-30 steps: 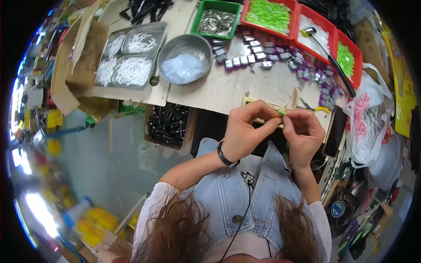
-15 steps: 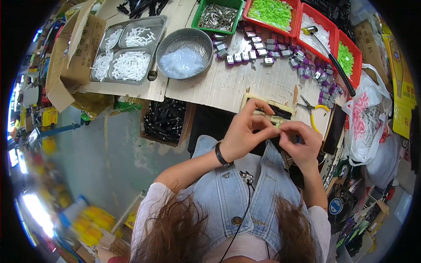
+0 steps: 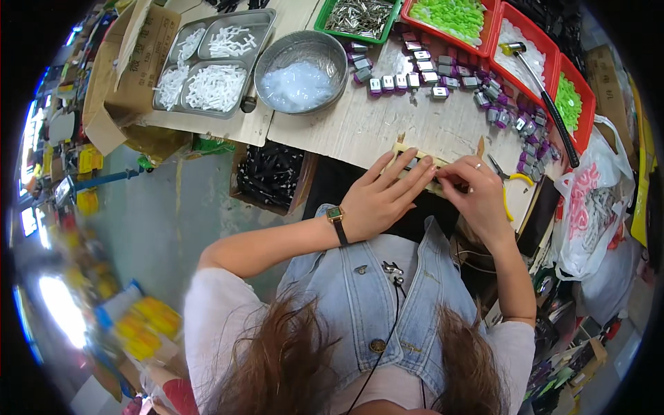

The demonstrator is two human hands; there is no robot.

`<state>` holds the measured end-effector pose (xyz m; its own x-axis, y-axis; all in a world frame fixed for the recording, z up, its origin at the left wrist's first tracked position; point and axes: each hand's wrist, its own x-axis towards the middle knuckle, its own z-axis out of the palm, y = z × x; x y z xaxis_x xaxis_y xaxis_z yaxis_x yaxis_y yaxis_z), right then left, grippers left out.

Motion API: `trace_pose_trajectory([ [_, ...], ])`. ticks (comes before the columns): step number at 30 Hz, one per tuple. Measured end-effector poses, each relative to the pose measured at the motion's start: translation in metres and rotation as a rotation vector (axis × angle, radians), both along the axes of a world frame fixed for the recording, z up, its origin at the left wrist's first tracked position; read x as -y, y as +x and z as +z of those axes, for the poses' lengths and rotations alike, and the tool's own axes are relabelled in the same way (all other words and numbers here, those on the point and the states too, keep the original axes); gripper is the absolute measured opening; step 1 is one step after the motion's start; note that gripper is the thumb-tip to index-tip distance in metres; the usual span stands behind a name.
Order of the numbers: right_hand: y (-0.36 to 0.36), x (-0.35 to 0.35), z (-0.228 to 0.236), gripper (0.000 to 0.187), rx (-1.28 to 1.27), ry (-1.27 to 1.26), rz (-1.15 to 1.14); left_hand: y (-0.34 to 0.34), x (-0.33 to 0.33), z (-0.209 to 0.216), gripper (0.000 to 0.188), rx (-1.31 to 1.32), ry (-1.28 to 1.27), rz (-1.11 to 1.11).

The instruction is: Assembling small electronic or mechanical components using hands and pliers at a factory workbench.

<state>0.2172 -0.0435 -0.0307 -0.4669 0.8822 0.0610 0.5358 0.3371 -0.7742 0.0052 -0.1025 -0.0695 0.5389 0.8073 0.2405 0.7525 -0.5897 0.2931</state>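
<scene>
My left hand [image 3: 384, 195] lies flat with fingers stretched across a cream-coloured block-like holder [image 3: 400, 147] at the table's front edge, covering most of it. Beside it, my right hand [image 3: 478, 194] has thumb and index finger pinched together at the holder's right end. Whatever that pinch holds is too small or hidden to make out. Yellow-handled pliers [image 3: 508, 206] lie just right of my right hand, which partly covers them.
Purple-and-silver small motors [image 3: 440, 92] spread over the table. Behind are a green tray [image 3: 319, 26] of metal pins and red trays [image 3: 495, 28] of green and white pieces; a hammer [image 3: 546, 97] rests across. A metal bowl [image 3: 342, 55] and sectioned tray [image 3: 268, 21] stand left.
My hands have parted from a shared pinch on a small pale-green piece. The left has turned and flattened over the holder; the right has come down to its right end.
</scene>
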Motion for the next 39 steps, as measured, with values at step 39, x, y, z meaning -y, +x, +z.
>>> trace_pose_trajectory([
  [39, 0.563, -0.073, -0.041, 0.014, 1.333, 0.306, -0.478, -0.212, -0.136, 0.076, 0.017, 0.506, -0.164, 0.393],
])
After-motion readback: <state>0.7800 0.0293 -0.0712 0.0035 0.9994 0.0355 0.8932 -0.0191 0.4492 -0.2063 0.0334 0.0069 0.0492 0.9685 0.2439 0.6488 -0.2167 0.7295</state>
